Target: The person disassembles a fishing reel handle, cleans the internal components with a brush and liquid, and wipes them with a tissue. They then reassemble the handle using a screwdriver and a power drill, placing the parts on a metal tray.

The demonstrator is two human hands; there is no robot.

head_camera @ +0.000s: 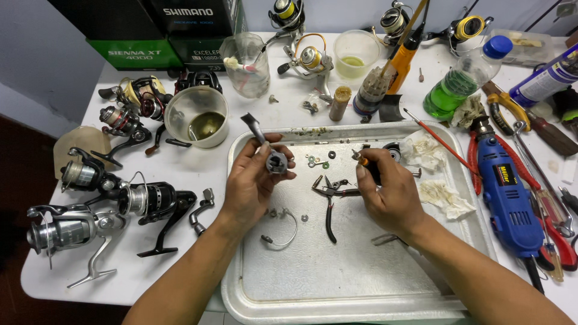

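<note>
Two bare hands work over a dented metal tray [337, 283] on a white surface [180, 168]. The left hand [256, 183] has its fingers closed around a small grey reel part [276, 161], with a dark angled arm [253, 126] sticking up and to the left above the thumb; it is held just above the tray's upper left area. The right hand [388, 192] has its fingers curled around a slim screwdriver [365, 164] with a dark handle and an orange collar, its tip pointing up and left toward the reel part without touching it. Between the hands, small washers [318, 161] lie on the tray. Just below them rest black-handled pliers [330, 201], and near the left wrist lies a curved wire bail [283, 232]. Crumpled tissues [430, 174] sit at the tray's right side. Left of the tray, several spinning reels [120, 198] lie on the surface; to the right lies a blue rotary tool [509, 192], and behind the tray stands a bottle of green liquid [463, 75].
</note>
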